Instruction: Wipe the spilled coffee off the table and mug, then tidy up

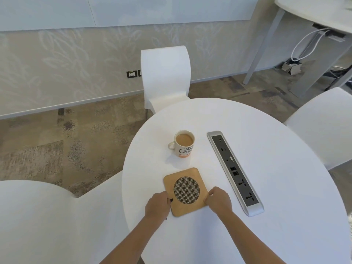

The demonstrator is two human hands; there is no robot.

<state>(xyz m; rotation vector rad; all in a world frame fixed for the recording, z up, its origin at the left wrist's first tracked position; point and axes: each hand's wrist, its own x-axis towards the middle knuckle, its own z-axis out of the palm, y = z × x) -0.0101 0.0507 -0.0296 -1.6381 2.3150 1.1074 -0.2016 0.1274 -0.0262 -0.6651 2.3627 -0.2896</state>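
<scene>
A round white table (266, 187) with a smooth matte top fills the lower right of the frame. Just below its centre lies a square wooden coaster (185, 191) with rounded corners and pale grain, set at a slight angle; a circular woven mesh insert in black and white sits in its middle. Above it, near the centre of the frame and apart from it, stands the mug (183, 143) — white glazed ceramic with dark lettering and an orange band at the base, its handle turned to the frame's left, filled close to the rim with milky coffee. To the right runs a long silver power strip (235, 172) with a dark socket panel, laid diagonally.

Both bare forearms reach up from the bottom edge. The left hand (157, 205) is curled at the coaster's lower-left edge, fingers folded down onto its rim, with something small and dark showing beside them that cannot be made out. The right hand (218, 199) is curled the same way at the lower-right edge, knuckles up — each hand is pinched narrowly on the coaster, which lies flat on the table between them.

Smooth white moulded chairs (165, 77) ring the table, over mottled brown carpet (57, 149).
</scene>
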